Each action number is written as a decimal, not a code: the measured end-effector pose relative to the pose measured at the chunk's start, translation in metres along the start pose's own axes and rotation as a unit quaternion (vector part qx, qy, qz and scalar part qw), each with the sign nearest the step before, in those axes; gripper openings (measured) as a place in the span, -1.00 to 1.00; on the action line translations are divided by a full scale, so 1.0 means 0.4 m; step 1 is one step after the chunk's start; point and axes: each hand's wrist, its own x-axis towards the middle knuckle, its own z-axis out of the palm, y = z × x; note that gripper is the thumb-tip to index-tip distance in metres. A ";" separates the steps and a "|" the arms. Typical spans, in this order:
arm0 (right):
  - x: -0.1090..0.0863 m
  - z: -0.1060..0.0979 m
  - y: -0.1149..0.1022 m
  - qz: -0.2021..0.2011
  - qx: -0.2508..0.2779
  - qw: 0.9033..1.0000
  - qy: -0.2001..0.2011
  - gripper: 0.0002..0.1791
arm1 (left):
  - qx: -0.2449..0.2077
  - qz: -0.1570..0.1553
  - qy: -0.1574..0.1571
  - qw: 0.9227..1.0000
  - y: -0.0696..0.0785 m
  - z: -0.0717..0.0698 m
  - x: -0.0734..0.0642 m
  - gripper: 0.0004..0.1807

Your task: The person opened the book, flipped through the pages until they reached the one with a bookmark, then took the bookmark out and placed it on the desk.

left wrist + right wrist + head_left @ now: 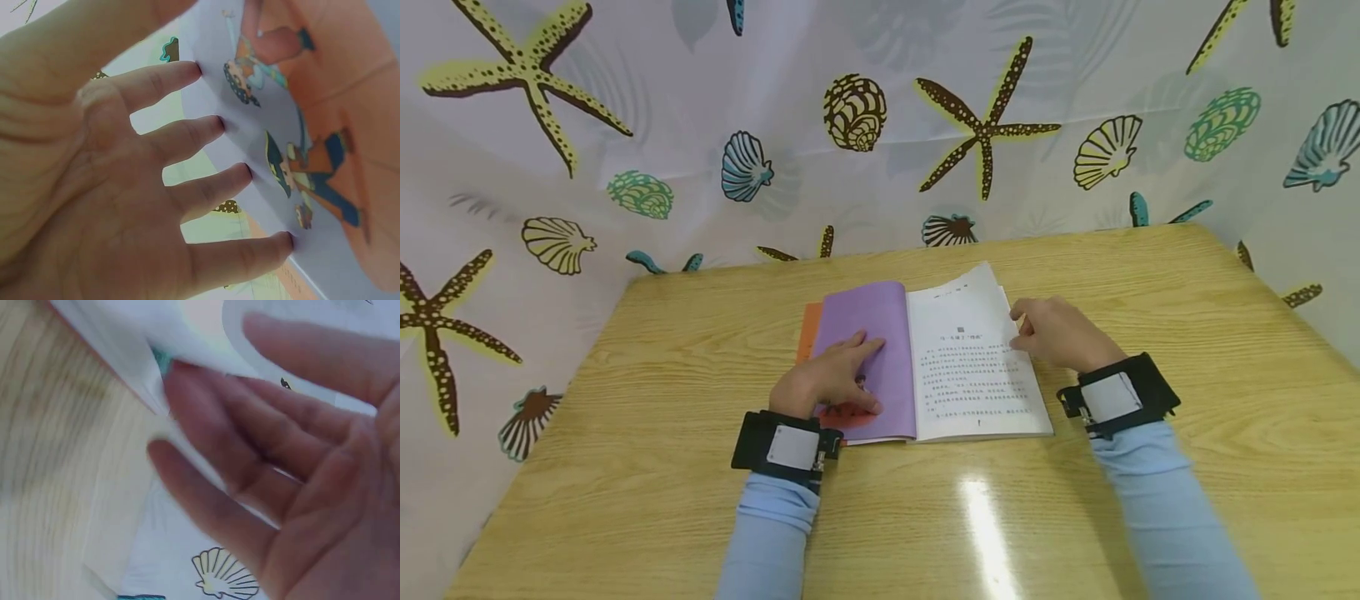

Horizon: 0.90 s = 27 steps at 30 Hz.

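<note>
A book lies spread on the wooden table, with a purple left page (868, 312) and a printed white right page (966, 333). My left hand (833, 375) rests on the purple page, its fingers spread. The left wrist view shows its fingertips against that page, beside cartoon figures (319, 175) on an orange patch. At the white page's outer edge is my right hand (1056, 333), fingers curled about the edge. That page's top corner stands raised. In the right wrist view the thumb (300, 353) is on one side of the paper; some fingertips are blurred or hidden.
An orange strip (808, 333) of the book shows past the purple page's left side. The wooden table (685, 358) extends all round the book. Behind it hangs a white cloth (685, 108) printed with shells and starfish. Each wrist wears a black strap.
</note>
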 end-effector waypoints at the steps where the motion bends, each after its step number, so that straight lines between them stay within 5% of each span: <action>1: -0.001 -0.003 0.004 -0.011 0.016 1.000 0.019 -0.72 | 0.001 0.002 0.000 1.000 0.000 0.000 0.001 0.04; 5: -0.003 -0.006 0.016 -0.040 0.051 0.996 0.068 -0.94 | 0.004 0.004 -0.001 1.000 0.002 -0.002 0.002 0.04; 11: 0.000 -0.003 0.025 -0.051 0.064 0.995 0.063 -0.92 | 0.005 -0.002 0.001 1.000 0.002 0.000 0.003 0.04; 16: -0.008 -0.020 0.011 -0.073 0.150 0.986 0.006 -0.69 | 0.000 -0.002 -0.001 1.000 0.001 0.000 0.002 0.04; 21: -0.014 -0.025 -0.037 -0.108 0.287 0.948 -0.088 -0.19 | -0.007 0.000 -0.003 1.000 0.001 -0.003 -0.001 0.03; 23: -0.009 -0.014 -0.059 -0.126 0.287 0.942 -0.120 -0.13 | -0.007 0.001 -0.003 1.000 0.000 -0.003 -0.002 0.02; 27: 0.002 0.027 -0.099 -0.133 0.240 0.946 -0.171 -0.20 | -0.004 0.003 -0.003 1.000 -0.002 -0.002 -0.002 0.02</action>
